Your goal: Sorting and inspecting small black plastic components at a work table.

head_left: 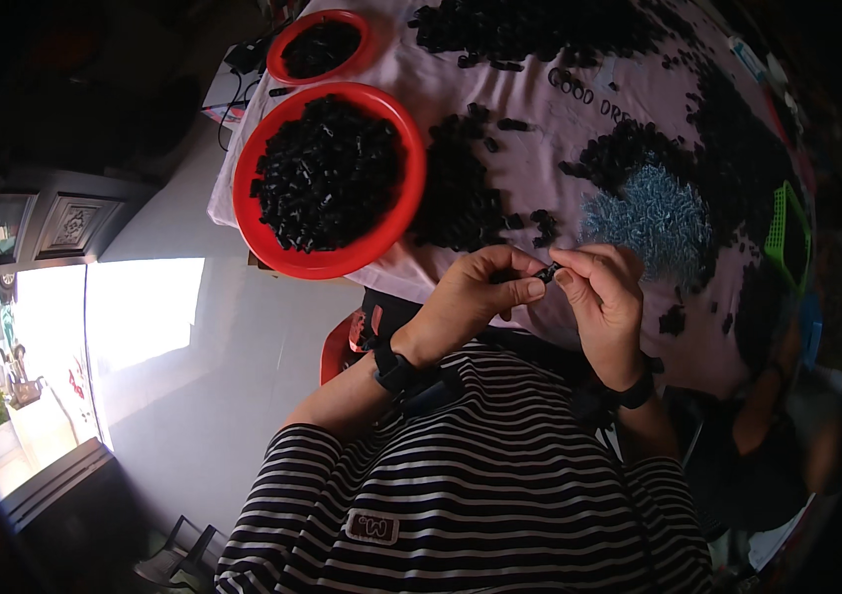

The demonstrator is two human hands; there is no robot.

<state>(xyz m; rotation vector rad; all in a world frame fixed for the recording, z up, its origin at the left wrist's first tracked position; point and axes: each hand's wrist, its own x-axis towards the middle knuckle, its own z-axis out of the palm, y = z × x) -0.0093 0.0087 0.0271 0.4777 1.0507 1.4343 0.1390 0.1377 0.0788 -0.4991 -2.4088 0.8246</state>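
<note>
Small dark rectangular label patch (372,527) seen on striped shirt, lower centre; pale edging, no pkgs or screens.

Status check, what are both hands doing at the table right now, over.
Left hand and right hand pinch one small black part between fingertips. Red bowl of black parts left; silvery screw pile ahead. Nothing blocking.

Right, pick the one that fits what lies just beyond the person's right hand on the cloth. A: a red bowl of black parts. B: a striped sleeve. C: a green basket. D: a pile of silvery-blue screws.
D: the pile of silvery-blue screws lies on the pink cloth right above the right hand, while the large red bowl sits far over, past the left hand.
</note>
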